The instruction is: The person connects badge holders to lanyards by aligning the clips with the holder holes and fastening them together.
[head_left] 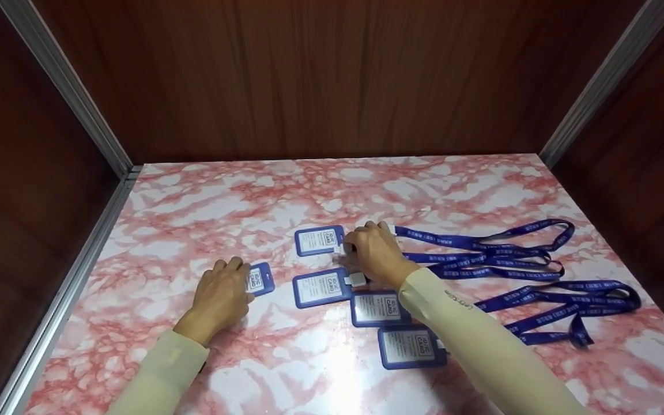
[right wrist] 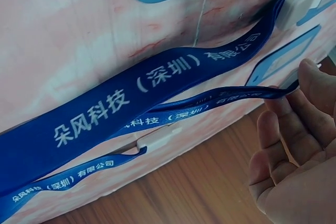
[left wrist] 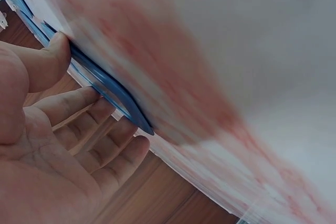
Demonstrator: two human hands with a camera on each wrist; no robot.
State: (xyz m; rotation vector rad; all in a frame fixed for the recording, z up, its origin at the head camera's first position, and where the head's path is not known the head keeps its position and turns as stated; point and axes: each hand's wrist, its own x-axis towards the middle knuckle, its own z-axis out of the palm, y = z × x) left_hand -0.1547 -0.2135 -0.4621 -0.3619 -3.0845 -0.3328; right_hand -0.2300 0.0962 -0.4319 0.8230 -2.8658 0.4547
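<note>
Sleeves (head_left: 479,340) are cropped — left hand (head_left: 221,297) grips a half-hidden card holder (head_left: 260,279), right hand (head_left: 377,252) pinches a lanyard (right wrist: 173,117).

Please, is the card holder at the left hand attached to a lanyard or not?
Not attached: the card holder shows its end slot bare, with nothing through it.

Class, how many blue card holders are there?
5: one card holder in the left hand, another beside the right hand, a third, fourth and fifth successively lower in view. Others may be hidden.
</note>
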